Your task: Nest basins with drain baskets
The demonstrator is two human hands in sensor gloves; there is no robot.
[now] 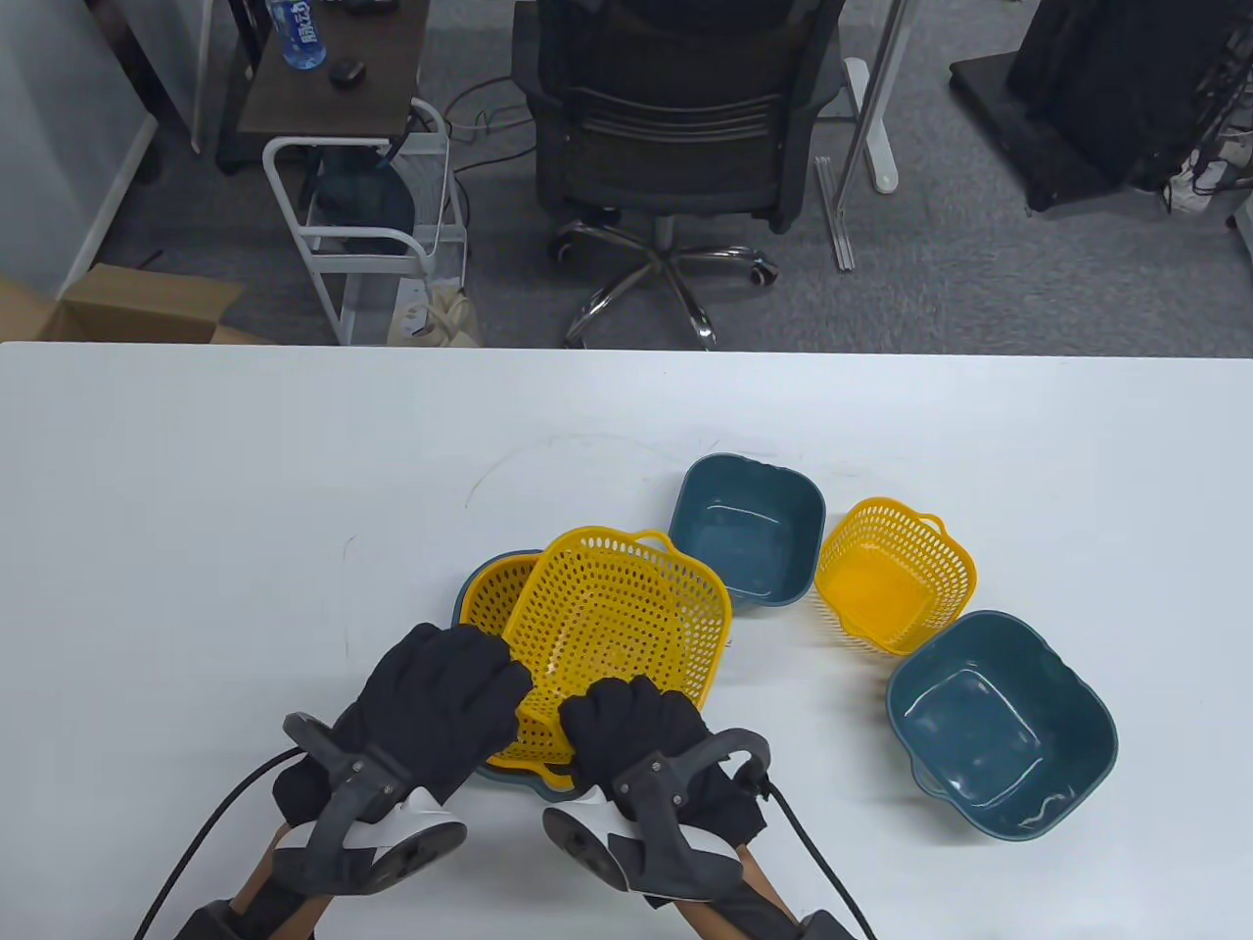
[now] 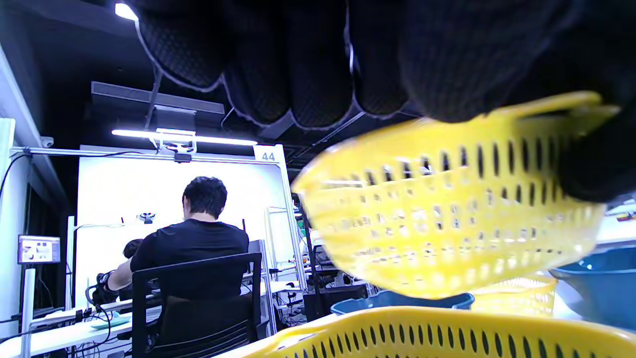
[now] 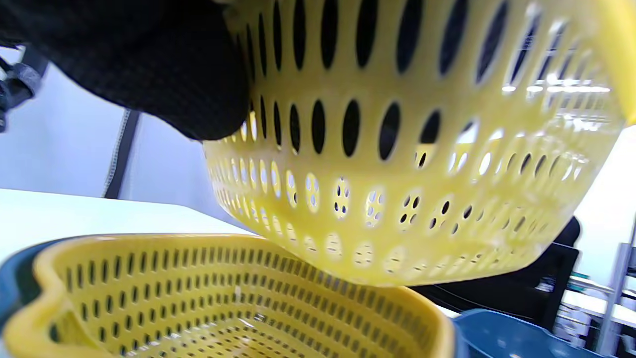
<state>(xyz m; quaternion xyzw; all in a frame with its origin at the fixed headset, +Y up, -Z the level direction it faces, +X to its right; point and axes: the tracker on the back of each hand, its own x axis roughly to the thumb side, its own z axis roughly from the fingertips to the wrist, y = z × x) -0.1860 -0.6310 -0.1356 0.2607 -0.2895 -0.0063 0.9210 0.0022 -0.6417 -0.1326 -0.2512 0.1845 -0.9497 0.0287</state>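
Both gloved hands grip the near rim of a large yellow drain basket (image 1: 622,617) and hold it tilted above the table. My left hand (image 1: 460,685) holds its near left part, my right hand (image 1: 631,715) its near right part. Under it a second yellow basket (image 1: 489,587) sits nested in a blue basin (image 1: 519,778), mostly hidden. In the left wrist view my fingers (image 2: 298,59) curl over the raised basket (image 2: 447,219), above the lower basket's rim (image 2: 447,338). In the right wrist view the raised basket (image 3: 397,174) hangs over the nested one (image 3: 223,298).
An empty blue basin (image 1: 749,534) stands behind the raised basket. A small yellow basket (image 1: 896,573) lies tilted to its right. A larger empty blue basin (image 1: 998,725) stands at the near right. An office chair (image 1: 675,127) is beyond the table's far edge.
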